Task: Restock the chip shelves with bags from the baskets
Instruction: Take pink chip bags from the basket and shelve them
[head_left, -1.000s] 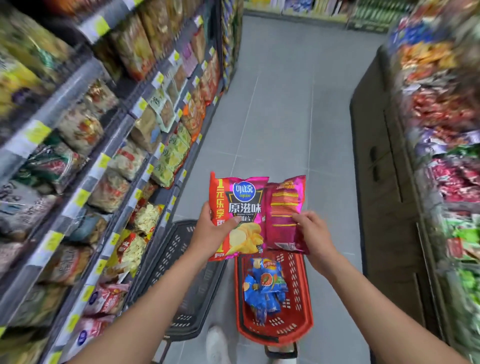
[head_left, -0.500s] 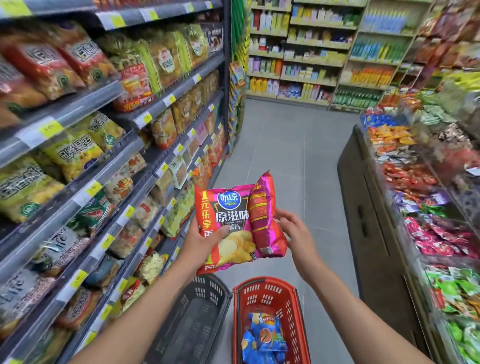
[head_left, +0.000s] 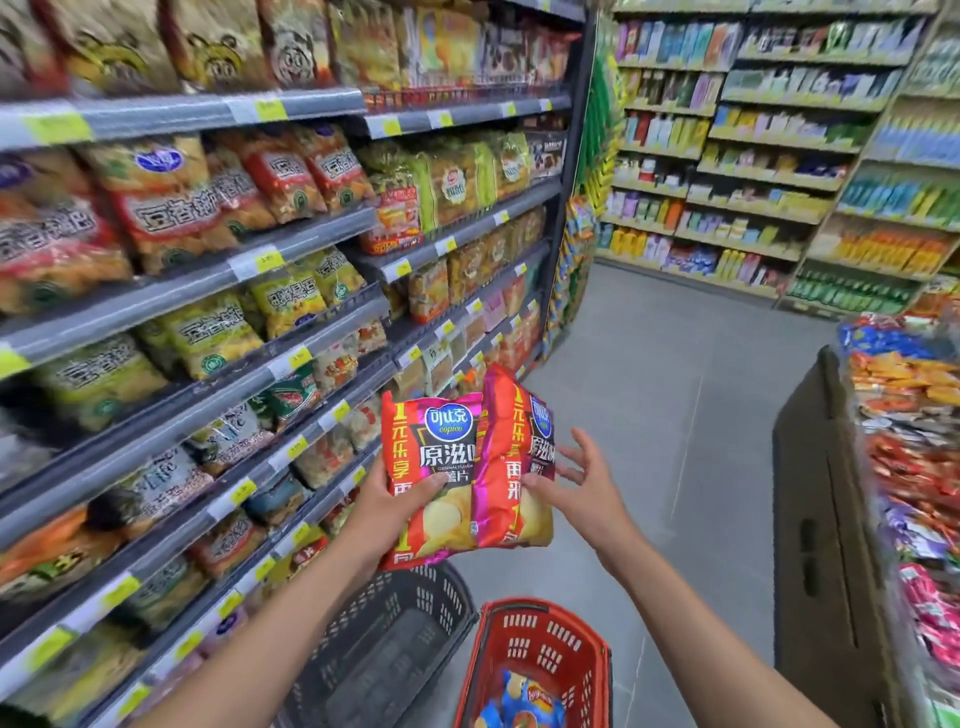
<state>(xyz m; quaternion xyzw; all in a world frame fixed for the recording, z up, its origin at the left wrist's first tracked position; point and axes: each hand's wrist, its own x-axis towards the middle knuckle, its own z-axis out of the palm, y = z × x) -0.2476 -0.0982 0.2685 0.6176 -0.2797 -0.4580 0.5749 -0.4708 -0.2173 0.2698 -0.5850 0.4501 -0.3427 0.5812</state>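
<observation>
The left hand grips the glossy pink-red crisp packet; the right hand, fingers splayed, barely touches the second slick foil packet at its 3 o'clock, which may slip floorward

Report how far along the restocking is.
Done: the grey basket shows no bags in its visible part, so it looks emptied. In hand: two pink chip bags, the left hand gripping one, the right hand touching the other, not yet shelved. Left: blue bags lie in the red basket.
</observation>
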